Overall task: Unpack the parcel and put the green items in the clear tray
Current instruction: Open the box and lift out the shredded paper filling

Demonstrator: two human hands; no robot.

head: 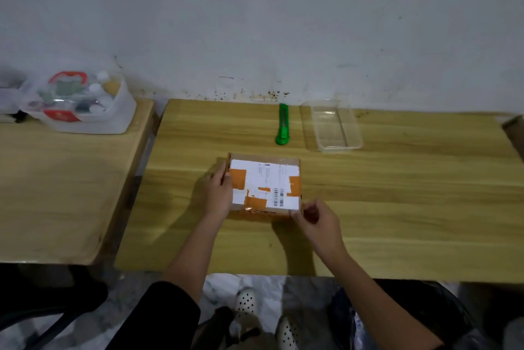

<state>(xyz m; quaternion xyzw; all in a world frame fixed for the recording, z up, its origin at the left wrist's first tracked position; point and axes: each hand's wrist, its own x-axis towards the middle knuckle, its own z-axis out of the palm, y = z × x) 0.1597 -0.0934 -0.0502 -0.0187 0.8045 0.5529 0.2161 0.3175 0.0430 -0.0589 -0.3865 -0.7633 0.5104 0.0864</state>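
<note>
A small cardboard parcel [265, 184] with a white label and orange tape lies closed on the wooden table [397, 193], near its front middle. My left hand [219, 191] grips the parcel's left side. My right hand [319, 222] pinches at its near right corner, fingers curled. Behind the parcel lies a green box cutter [283, 125]. To the cutter's right stands the clear tray [336, 126], with nothing in it.
A second wooden table [56, 179] stands to the left, separated by a narrow gap, with a white plastic bin [85, 103] of bottles and small items on it. A grey wall runs behind both tables. A cardboard edge [514, 125] shows at far right.
</note>
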